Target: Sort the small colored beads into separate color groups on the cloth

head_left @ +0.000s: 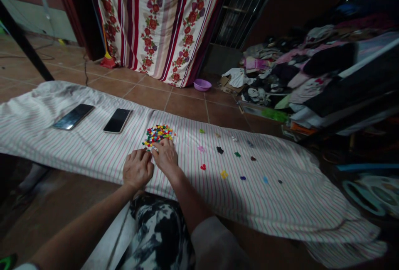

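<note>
A pile of small multicoloured pieces (pixel 158 133) lies on the striped cloth (pixel 187 187). My right hand (pixel 166 153) touches the pile's lower edge with its fingers bent; whether a piece is between them is too small to tell. Just left of it, my left hand (pixel 138 168) rests on the cloth with curled fingers, near the pile's lower left. Small groups sorted by colour lie to the right, among them red (pixel 203 167), yellow (pixel 224 174), black (pixel 220 150), pink (pixel 201 148), dark green (pixel 237 154) and light blue (pixel 265 180).
Two phones, one at the far left (pixel 74 116) and one nearer the pile (pixel 117 120), lie on the cloth. Beyond are a floral curtain (pixel 156 25), a purple basin (pixel 202 85), a red broom (pixel 108 61) and heaped clothes (pixel 299 62) at the right.
</note>
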{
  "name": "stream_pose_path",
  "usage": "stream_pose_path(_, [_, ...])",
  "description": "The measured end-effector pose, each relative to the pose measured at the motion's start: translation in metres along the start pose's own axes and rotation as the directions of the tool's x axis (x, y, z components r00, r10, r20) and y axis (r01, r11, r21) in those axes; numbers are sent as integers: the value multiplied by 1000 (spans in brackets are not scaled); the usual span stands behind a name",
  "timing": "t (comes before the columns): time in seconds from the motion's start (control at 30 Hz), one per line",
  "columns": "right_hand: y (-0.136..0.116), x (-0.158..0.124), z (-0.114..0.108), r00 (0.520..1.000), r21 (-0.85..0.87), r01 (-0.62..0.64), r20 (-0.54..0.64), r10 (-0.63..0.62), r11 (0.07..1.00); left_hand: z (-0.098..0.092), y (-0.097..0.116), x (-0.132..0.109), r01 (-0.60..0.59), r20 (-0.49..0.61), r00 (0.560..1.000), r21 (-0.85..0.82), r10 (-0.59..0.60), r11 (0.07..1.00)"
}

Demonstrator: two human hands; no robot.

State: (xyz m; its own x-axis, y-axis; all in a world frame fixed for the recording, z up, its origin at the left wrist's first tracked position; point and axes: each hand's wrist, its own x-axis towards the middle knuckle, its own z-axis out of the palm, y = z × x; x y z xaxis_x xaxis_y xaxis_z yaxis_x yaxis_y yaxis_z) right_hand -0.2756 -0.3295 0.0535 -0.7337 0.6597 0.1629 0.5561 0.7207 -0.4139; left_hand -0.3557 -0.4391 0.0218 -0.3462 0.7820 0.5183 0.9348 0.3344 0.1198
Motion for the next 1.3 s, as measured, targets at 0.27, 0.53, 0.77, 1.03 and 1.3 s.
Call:
stream_pose_path(0.27, [-2,1,5,1000,-10,13,-14,-13,1000,-1,0,0,5,9,1000,4,-5,1000])
stream_pose_path(0.53, [-9,-5,1,999,-100,32,14,-31,994,0,0,0,6,3,1000,7,-6,1000])
stream_pose_path(0.77, [-15,1,6,998,-105,-61,9,63,993,1,-1,0,21,6,1000,-19,-21,1000])
stream_pose_path(1.03, [-14,3,4,996,-71,-78,-36,76,994,1,0,0,3,-18,1000,-8,-3,1000])
stream_pose_path(1.3, [-9,-3,-1,997,3,-36,-70,36,999,1,-3,-1,-56,-61,996,65,60,996])
